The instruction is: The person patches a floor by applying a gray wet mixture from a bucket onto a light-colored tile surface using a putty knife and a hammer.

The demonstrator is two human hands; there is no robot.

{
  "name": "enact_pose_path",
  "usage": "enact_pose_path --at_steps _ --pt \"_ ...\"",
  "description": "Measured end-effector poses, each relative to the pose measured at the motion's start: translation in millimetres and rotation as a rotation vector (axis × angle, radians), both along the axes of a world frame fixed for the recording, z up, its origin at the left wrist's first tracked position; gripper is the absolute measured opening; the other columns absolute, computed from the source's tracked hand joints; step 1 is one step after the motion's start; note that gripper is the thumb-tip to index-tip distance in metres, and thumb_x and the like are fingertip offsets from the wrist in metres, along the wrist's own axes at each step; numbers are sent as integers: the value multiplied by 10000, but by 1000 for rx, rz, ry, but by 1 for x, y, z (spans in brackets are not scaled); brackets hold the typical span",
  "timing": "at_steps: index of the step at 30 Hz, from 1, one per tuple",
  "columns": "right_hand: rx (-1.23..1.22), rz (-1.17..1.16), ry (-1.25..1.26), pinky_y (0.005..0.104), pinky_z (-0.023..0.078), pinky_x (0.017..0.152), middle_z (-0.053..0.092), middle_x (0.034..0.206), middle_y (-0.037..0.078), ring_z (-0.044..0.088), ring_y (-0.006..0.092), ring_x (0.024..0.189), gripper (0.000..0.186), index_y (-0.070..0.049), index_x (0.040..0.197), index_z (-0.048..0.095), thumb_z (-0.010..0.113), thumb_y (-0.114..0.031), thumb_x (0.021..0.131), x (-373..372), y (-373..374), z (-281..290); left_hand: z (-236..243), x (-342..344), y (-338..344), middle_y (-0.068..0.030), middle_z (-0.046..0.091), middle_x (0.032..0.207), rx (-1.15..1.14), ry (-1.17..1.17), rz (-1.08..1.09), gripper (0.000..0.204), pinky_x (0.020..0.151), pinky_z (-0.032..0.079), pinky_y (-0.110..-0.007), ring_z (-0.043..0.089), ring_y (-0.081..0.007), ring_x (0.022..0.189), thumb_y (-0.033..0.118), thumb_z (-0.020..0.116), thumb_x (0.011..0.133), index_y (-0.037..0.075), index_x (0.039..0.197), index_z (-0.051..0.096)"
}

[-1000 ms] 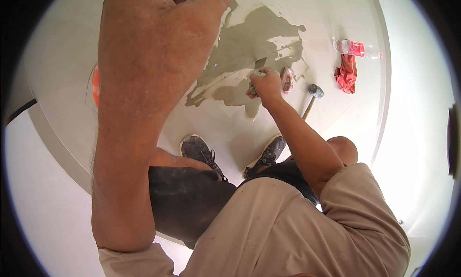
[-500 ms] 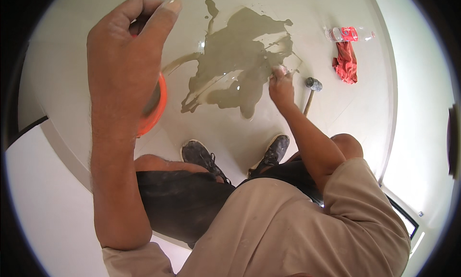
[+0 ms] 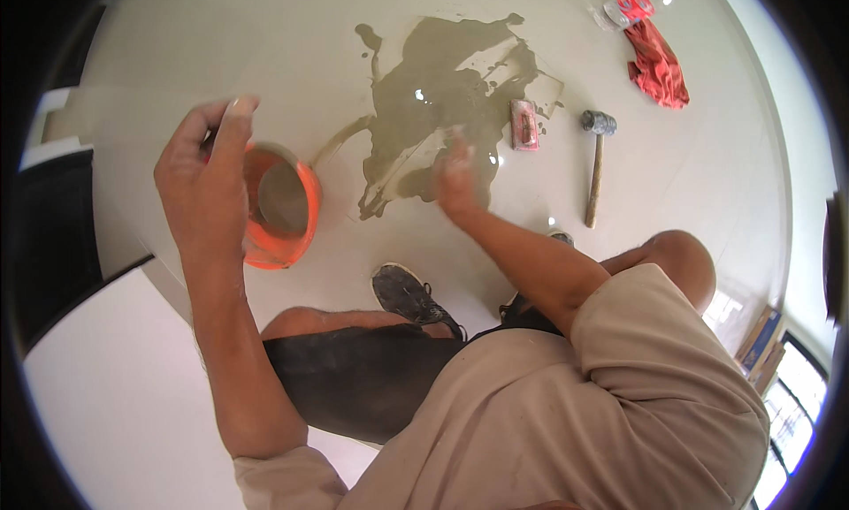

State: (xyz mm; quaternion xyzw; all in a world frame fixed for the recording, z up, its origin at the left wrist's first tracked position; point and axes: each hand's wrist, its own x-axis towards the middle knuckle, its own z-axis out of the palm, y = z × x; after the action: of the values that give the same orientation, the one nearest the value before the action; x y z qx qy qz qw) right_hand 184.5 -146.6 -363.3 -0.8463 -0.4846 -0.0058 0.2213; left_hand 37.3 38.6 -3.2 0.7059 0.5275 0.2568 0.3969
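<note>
My left hand [image 3: 205, 179] is raised beside an orange bucket [image 3: 305, 223] of grey slurry, its fingers curled round something I cannot make out. My right hand [image 3: 455, 178], smeared by motion, is over a spilled grey-green slurry patch [image 3: 414, 77] on the pale floor [image 3: 265, 68]; its fingers are unclear. A small pink float with a handle [image 3: 523, 125] lies at the patch's right edge. Right of it lies a mallet [image 3: 598, 139] with a wooden handle.
A red cloth [image 3: 656, 64] and a clear plastic bottle with red label [image 3: 630, 6] lie at the upper right. My shoe [image 3: 400, 291] is below the patch. Dark panels [image 3: 57, 236] are at the left, some boards [image 3: 756, 342] at the lower right.
My left hand has come down toward the bucket, now more in view. My right hand has moved left from the float, which is now uncovered. The camera's view has shifted.
</note>
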Motion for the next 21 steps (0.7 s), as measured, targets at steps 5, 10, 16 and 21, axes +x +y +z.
enact_pose_path --at_steps 5,10,16,21 --pt "151 -139 894 495 330 1151 418 1426 352 417 505 1288 717 35 1536 224 512 53 880 -144 55 -1 -4 -19 4 28 550 786 41 9 71 291 558 288 -204 356 -26 601 253 696 958 -13 1074 728" --pt "236 -636 1080 531 296 1168 358 1488 320 328 502 1396 669 -5 1556 220 499 -2 947 -77 124 20 -13 -24 -1 28 548 779 23 14 52 279 535 269 -201 351 -18 579 244 686 971 -15 1069 720" --pt "364 -955 1196 533 403 1107 352 1470 309 422 494 1342 724 -118 1574 211 505 3 923 54 134 27 -23 -41 5 29 552 778 5 -54 71 270 523 255 -195 351 -9 574 250 698 973 -5 1058 723" --pt "243 -410 851 559 417 1076 391 1418 332 451 520 1277 685 -51 1559 221 464 -12 919 -13 70 20 -23 -37 13 31 555 783 -15 -55 73 274 522 256 -192 352 -7 572 254 705 973 -5 1061 721"
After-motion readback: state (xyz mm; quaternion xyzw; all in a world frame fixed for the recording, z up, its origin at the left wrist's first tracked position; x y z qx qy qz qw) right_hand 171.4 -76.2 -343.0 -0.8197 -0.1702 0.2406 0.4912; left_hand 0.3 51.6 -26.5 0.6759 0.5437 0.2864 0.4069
